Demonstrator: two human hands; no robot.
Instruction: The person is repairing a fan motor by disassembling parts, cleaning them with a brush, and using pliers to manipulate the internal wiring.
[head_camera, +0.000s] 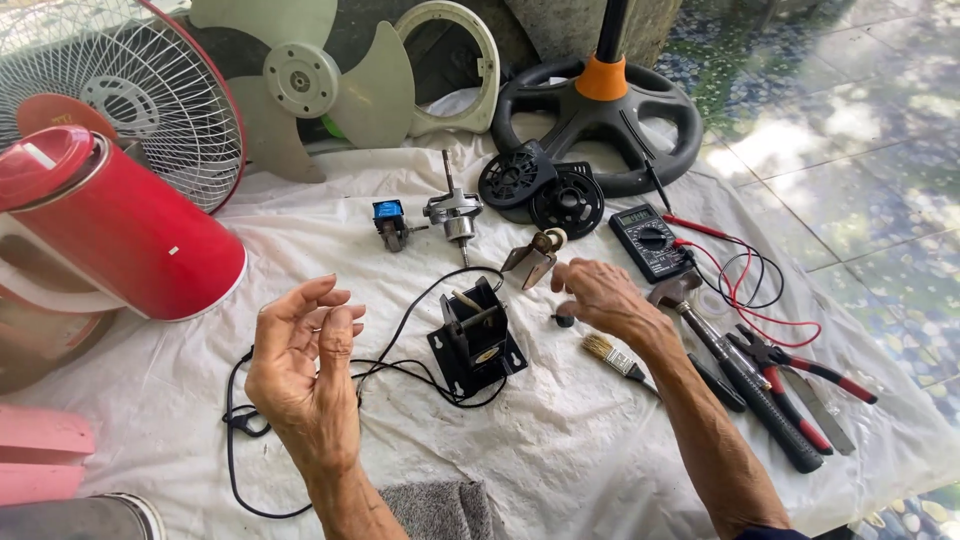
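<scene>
A single head-worn view looks steeply down and forward, close over a white sheet (560, 440) on the floor, fan parts lying beyond the fingertips.

left hand (305, 360): raised, fingers curled | right hand (600, 295): palm down, fingers bent

Work surface: white plastic sheet (600, 440), thin, wrinkled, faintly glossy. Bracket (478, 340) between the hands: black-painted metal, matt. Cord (400, 370): black rubbery sheath, smooth. Motor shaft assembly (455, 212): bare metal, bright. Housing (130, 235): red plastic, high gloss. Fan blade (300, 85): pale translucent plastic, smooth. Grille (120, 90): white-coated wire. Pliers (800, 365): dark steel, red plastic grips. Paintbrush (610, 352): pale bristles, metal ferrule. Floor (860, 130): polished speckled tile.
</scene>
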